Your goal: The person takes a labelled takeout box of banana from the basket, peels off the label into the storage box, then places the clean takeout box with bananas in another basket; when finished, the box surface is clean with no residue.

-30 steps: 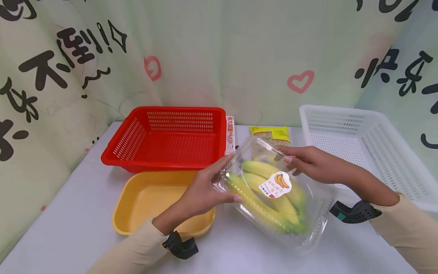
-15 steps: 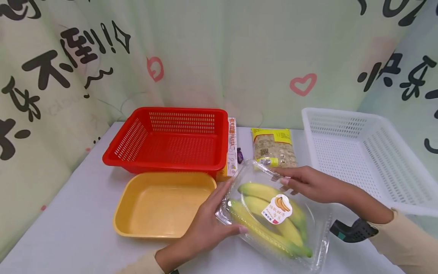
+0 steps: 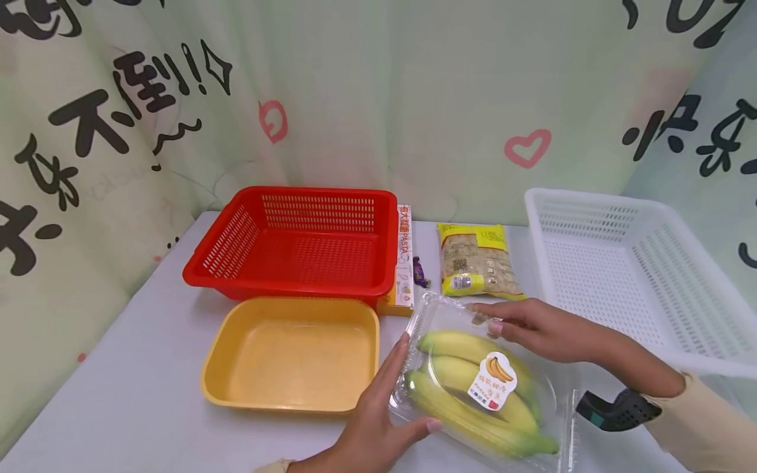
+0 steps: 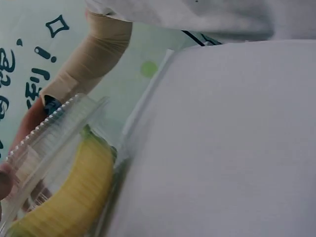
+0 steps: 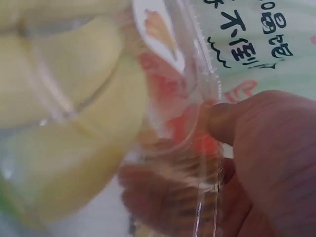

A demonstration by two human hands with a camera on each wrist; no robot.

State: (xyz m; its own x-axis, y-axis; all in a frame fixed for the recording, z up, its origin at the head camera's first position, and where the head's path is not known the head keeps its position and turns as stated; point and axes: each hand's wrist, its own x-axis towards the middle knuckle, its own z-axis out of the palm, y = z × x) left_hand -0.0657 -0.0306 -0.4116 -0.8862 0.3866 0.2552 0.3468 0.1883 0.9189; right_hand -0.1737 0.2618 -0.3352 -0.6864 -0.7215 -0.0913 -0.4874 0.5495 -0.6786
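Note:
A clear plastic clamshell box (image 3: 428,312) with a banana label (image 3: 493,381) on its lid lies tilted at the front of the table. Several yellow-green bananas (image 3: 467,417) show through the plastic. My left hand (image 3: 375,424) holds the box's left edge, thumb over the top. At the far right edge, my right hand (image 3: 541,332) grips the box; in the right wrist view its thumb (image 5: 229,123) is at the ridged rim and fingers show through the plastic. The left wrist view has one banana (image 4: 81,182) close up inside the box, against the white tabletop.
A red basket (image 3: 319,263) stands behind a yellow tub (image 3: 290,358) on the left. Right of the basket are a pasta box (image 3: 405,263), a small purple-wrapped item (image 3: 419,271) and a yellow-topped bag (image 3: 479,256). A white basket (image 3: 585,282) stands far right.
Both hands have lowered the clamshell box of bananas toward the front of the table and slightly right. The yellow-topped bag and the purple-wrapped item behind it have come into view.

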